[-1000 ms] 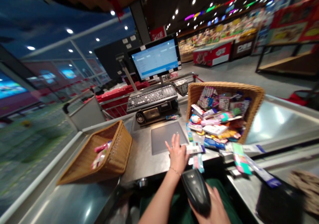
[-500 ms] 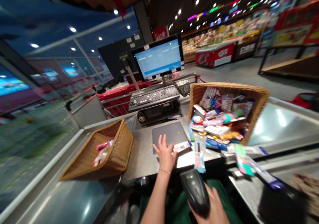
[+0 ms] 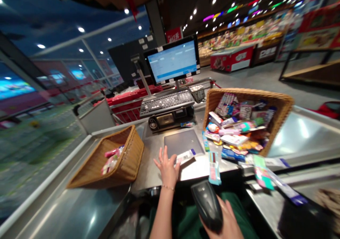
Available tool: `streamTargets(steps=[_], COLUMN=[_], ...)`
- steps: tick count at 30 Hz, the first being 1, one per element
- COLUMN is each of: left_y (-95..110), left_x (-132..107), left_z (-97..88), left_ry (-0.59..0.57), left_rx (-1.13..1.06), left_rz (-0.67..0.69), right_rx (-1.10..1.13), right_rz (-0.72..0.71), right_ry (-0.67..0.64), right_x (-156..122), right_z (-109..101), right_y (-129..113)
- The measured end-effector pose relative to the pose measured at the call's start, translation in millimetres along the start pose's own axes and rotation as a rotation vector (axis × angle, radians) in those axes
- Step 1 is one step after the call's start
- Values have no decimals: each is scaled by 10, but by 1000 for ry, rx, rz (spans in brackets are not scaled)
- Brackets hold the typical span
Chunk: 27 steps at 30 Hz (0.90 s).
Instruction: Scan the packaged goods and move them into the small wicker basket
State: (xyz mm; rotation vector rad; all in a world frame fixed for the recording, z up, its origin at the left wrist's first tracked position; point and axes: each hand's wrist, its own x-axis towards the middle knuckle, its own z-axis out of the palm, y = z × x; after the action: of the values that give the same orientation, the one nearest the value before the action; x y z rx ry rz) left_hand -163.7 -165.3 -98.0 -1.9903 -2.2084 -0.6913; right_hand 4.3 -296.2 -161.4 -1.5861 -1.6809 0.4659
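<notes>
- The left hand [image 3: 166, 170] is hanging palm down over the stainless steel checkout counter [image 3: 155, 168], with the forearm rising from the bottom of the view and a thin bracelet [image 3: 168, 188] sitting on the wrist
- Its fingers [image 3: 160, 154] are spreading wide and holding nothing, pointing up and to the left, while the thumb is stretching right toward a small white packet [image 3: 185, 156]
- I cannot tell whether the thumb is touching that packet or sitting just beside it
- The packet is lying across the lower edge of the grey scanner plate [image 3: 183, 143], just ahead of the left hand
- The right hand [image 3: 227, 224] is gripping a black handheld barcode scanner [image 3: 207, 205] low in the view, its fingers curling around the body and pressing it closely, with the scanner's head tilting up and away from the person
- A pink and blue strip packet [image 3: 214, 168] is lying on the counter just above the scanner
- A wicker basket [image 3: 247, 94] crammed with small packaged goods is leaning on the counter to the right
- A second wicker basket [image 3: 127, 157], holding a few pink packets, is tilting on the left
- A keyboard [image 3: 166, 102] and a lit monitor [image 3: 172, 60] are standing beyond the plate
</notes>
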Motion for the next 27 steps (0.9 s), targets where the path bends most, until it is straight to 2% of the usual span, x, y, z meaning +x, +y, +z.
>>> streamTargets(steps=[6,10,23,27], left_y=[-130,-212,-486,-507], left_x=[-62,-82,-127,-140], left_z=[-28,-59,-37,-57], left_ry=[32,55,168,165], left_rx=[23,35,47,39], left_rz=[-7,-31,-124,-143], right_rx=[53,46,-165,-225], right_rz=[-24,-47,-241,-286], right_ry=[17,-18,-105,-73], right_x=[-14,-11,-84,-88], right_z=[60,80,218,243], right_y=[-41,-45,61,31])
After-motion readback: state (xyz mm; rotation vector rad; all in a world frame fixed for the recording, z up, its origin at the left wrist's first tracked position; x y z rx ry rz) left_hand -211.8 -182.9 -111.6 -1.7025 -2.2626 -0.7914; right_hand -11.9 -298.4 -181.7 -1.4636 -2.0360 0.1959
